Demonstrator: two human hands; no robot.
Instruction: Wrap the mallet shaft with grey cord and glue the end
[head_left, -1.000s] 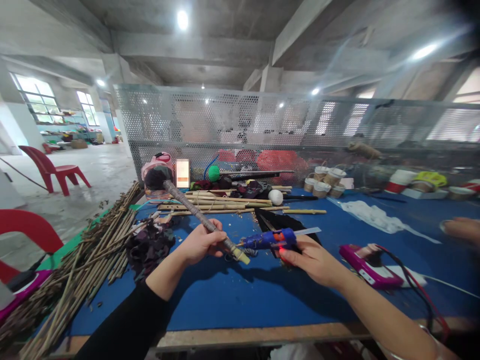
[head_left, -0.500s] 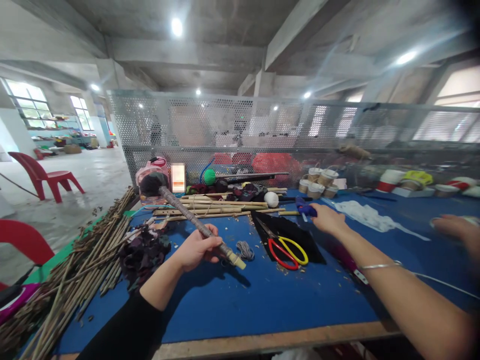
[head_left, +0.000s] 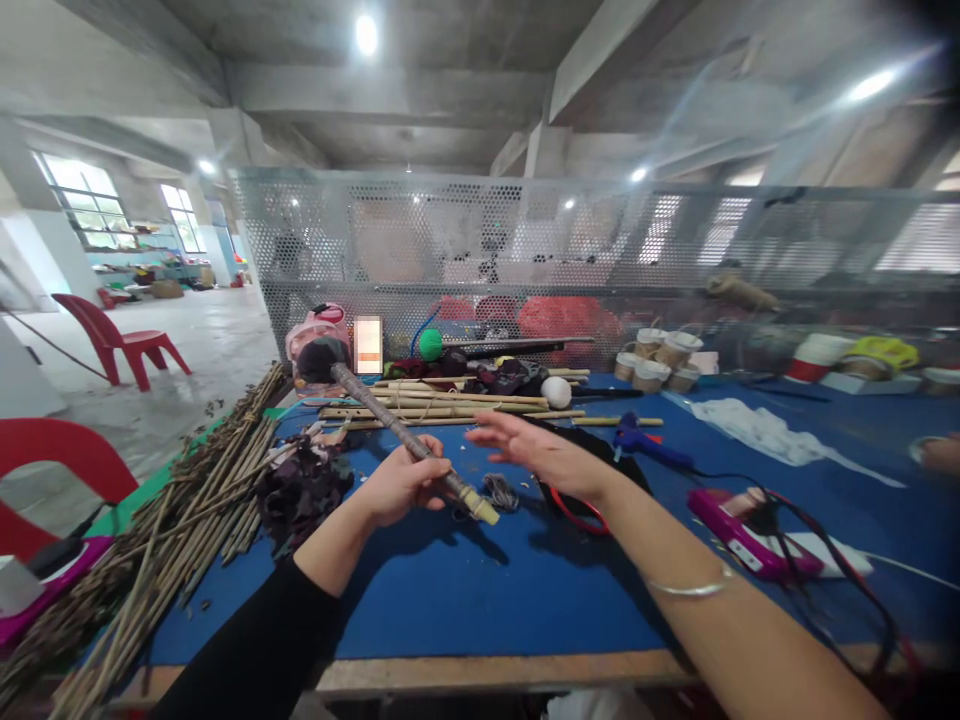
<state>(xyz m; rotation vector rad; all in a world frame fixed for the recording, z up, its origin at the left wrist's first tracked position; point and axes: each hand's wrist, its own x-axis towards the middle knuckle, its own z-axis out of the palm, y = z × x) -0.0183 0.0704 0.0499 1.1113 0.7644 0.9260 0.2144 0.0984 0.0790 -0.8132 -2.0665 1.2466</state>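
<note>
A cloth-wrapped stick (head_left: 390, 425) slants across the middle, with a dark, rounded, cloth-covered head at its far end and a bare pale tip at the near end. My left hand (head_left: 405, 482) is closed around its lower part. In the air right of the stick, my right hand (head_left: 544, 450) is open, its fingers stretched to the left and holding nothing. Beneath it lie scissors (head_left: 581, 515), mostly hidden, on a black cloth (head_left: 634, 470). A blue glue gun (head_left: 649, 443) lies to their right. Close to the stick's tip rests a small bundle of grey cord (head_left: 500, 492).
Twig bundles (head_left: 217, 490) cover the table's left side, beside dark crumpled fabric (head_left: 304, 490). Bamboo sticks (head_left: 450, 408) lie along the back before a perforated metal screen (head_left: 450, 240). A magenta power strip (head_left: 750, 545) with cables sits right. Another person's hand (head_left: 941, 453) shows at the far right.
My right hand has let go of the glue gun, now lying on the table, and moved left toward the stick. My left hand still grips the stick. The view has turned slightly left.
</note>
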